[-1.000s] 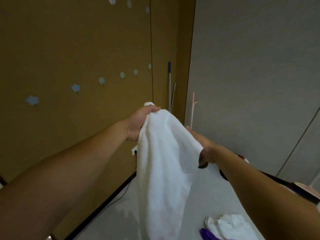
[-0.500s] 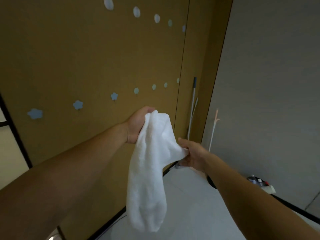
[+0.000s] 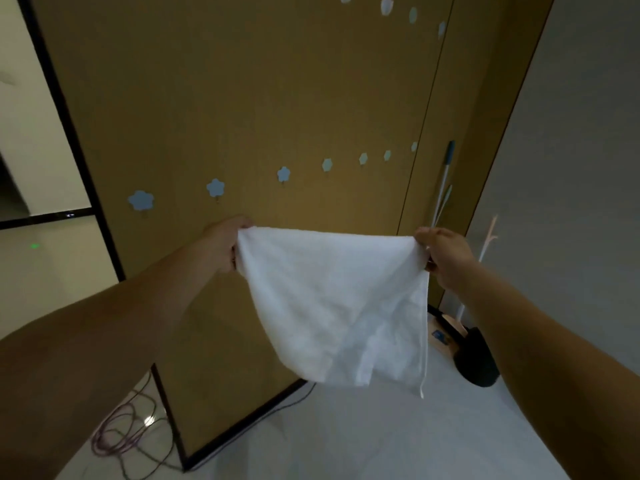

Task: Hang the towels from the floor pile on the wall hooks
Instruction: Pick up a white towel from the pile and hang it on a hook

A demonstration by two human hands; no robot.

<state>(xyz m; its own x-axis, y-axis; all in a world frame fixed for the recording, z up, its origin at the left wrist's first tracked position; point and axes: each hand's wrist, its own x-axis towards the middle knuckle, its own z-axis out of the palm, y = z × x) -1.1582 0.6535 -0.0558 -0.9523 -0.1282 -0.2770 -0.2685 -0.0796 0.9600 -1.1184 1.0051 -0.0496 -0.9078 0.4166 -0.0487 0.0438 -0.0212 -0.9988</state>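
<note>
A white towel (image 3: 339, 306) hangs spread out in front of a brown wall panel (image 3: 242, 98). My left hand (image 3: 225, 244) grips its upper left corner and my right hand (image 3: 441, 254) grips its upper right corner, so the top edge is stretched between them. Just above the towel a row of several pale blue flower-shaped hooks (image 3: 215, 187) runs across the panel, rising to the right. A second row of hooks (image 3: 386, 4) shows at the top edge. The floor pile is out of view.
A mop handle (image 3: 445, 181) leans in the corner at the right, beside a pale stand (image 3: 490, 237). A dark dustpan-like object (image 3: 476, 362) lies on the floor below it. Purple cable (image 3: 117, 431) is coiled on the white floor at the lower left.
My right hand has pulled the towel's corner out to the right, so the bunched towel is now spread flat between both hands. The view has swung left toward the hook panel.
</note>
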